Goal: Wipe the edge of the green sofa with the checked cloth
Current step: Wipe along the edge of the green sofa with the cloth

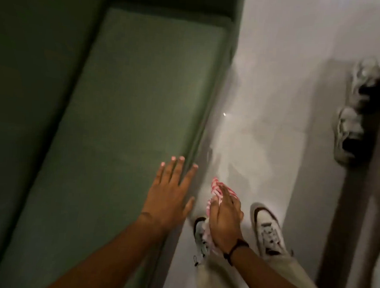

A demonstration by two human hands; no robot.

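- Fingers (178, 165) of my left hand (169, 196) are spread wide and flat, holding nothing, lying over the front edge of the long green fabric sofa (124, 107); the fingertips reach the rim, and the thumb hangs just past it on the floor side.
- Whether my palm truly presses the cushion or hovers just above it I cannot tell, as the whole view is smeared with motion blur.
- My right hand (224, 218) is just beside the sofa's front edge, off it, over the pale glossy floor (269, 59), and its fingers are curled around the bunched red-and-white checked cloth (215, 191).
- Most of the cloth is hidden under that hand; only a crumpled end pokes out ahead of the fingers, and a strip shows along the side nearest the sofa. It does not appear to touch the sofa.
- A dark band (236, 248) circles my right wrist.
- Below my right hand, my two pale sneakers stand on the floor near the sofa; the left one (200, 236) is partly covered by hand and cloth, the right one (268, 230) shows better.
- Well away from the sofa, a second pair of light shoes (353, 114) lies against a dark strip, too blurred to make out.
- The sofa's near end and back are cut off by the frame.
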